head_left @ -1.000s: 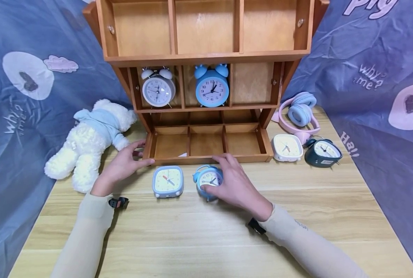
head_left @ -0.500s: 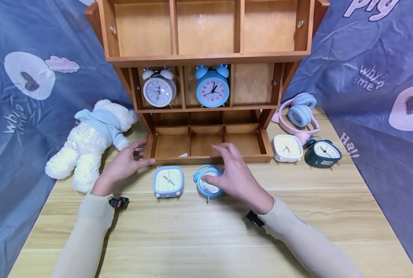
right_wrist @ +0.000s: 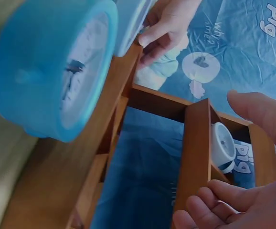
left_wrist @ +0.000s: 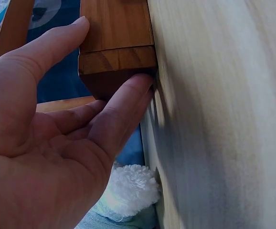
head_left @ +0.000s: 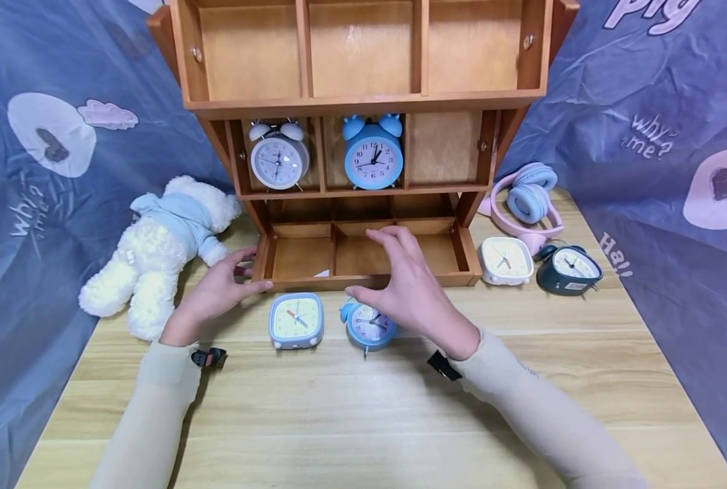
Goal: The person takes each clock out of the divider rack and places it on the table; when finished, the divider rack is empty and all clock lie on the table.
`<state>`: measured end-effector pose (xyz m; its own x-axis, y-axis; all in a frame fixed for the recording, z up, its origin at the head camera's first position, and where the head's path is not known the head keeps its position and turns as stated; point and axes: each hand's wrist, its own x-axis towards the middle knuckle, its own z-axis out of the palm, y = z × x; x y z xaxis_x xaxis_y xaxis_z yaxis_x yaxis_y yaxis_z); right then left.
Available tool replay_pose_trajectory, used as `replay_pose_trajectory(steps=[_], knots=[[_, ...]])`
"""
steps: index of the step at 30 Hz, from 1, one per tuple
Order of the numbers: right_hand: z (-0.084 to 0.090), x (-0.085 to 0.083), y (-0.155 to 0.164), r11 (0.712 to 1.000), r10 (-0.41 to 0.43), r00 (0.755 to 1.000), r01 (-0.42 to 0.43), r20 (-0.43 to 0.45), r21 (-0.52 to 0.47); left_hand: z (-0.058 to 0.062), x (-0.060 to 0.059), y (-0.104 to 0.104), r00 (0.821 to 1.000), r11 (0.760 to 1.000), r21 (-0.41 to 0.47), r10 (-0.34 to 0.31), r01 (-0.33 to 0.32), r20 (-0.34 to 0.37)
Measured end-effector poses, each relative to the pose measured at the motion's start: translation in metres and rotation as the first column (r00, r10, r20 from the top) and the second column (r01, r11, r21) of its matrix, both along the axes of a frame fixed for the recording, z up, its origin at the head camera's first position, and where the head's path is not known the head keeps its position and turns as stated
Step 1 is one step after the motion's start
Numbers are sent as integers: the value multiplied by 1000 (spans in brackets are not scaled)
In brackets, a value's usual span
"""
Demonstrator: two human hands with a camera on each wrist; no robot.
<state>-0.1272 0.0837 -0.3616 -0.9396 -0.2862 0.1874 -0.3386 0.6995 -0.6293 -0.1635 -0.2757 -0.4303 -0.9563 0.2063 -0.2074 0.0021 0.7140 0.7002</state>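
Contact broken, by the head view: right hand, thumb across the small blue clock a second ago, has risen toward the wooden shelf, thumb and fingers spread wide, holding nothing. Clock sits on the worktop in front of the lowest tier, near the square blue clock. My guess: handling of it is done or paused.

Left wrist view: left hand holds the shelf's corner, thumb at the front edge, fingers round the end; hold unchanged.

Right wrist view: plain gap between clock and right hand, thumb well apart, fingers loosely bent.
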Motion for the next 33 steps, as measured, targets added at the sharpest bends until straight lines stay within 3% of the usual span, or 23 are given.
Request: replay_pose_trajectory(steps=[9, 14, 18, 23, 26, 33], knots=[[19, -14, -2, 998, -35, 995, 31, -95, -45, 0, 1, 0, 1000, 1000, -4, 5, -5, -4], [27, -24, -4, 994, -81, 978, 65, -193, -85, 0, 1, 0, 1000, 1000, 0, 7, -7, -10], [32, -34, -7, 989, -106, 937, 64, -334, -133, 0, 1, -1, 1000, 1000, 4, 6, -6, -10], [36, -50, -11, 980, -149, 854, 63, -498, -187, -1, 1, -1, 1000, 1000, 12, 8, -7, -9], [37, -58, -13, 976, -176, 824, 73, -539, -206, -2, 0, -1, 1000, 1000, 12, 8, -8, -14], [35, -71, -20, 966, -238, 783, 130, -575, -222, -2, -1, 0, 1000, 1000, 13, 6, -6, -10]])
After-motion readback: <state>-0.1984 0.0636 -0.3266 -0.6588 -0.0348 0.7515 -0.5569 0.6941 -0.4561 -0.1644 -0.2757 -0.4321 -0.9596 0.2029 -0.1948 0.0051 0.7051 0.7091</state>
